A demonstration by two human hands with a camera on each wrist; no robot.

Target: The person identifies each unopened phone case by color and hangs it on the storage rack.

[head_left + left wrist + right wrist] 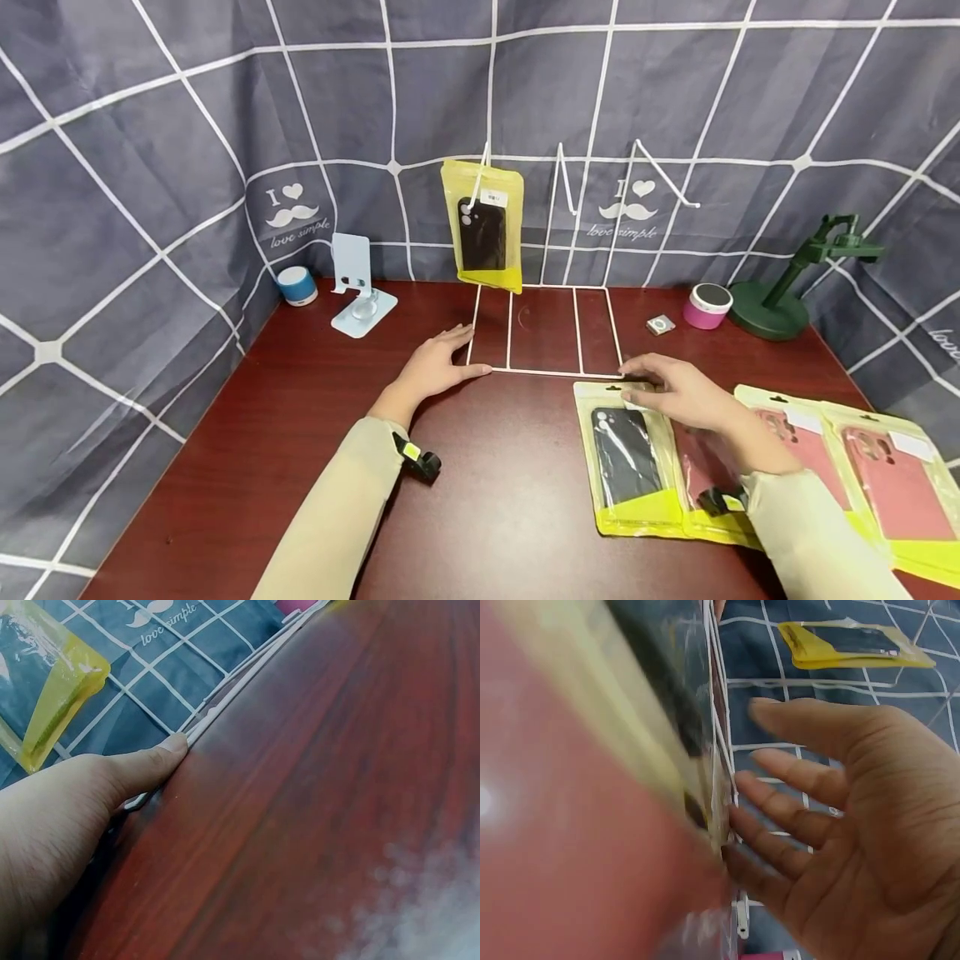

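A white wire display rack stands on the table, with three prongs above its base. From its left prong hangs a yellow-edged clear pouch holding a black phone case. My left hand lies at the rack's front left corner, thumb along the front wire and fingers extended at the side. My right hand hovers over the top of another pouch with a black phone case, fingertips right at the rack's front right corner. In the right wrist view, the right hand's fingers are spread and loosely bent, with nothing held.
Pouches with pink phone cases lie at the right, partly under the right arm. A pale blue phone stand and blue speaker stand back left. A pink speaker, small silver square gadget and green stand are back right.
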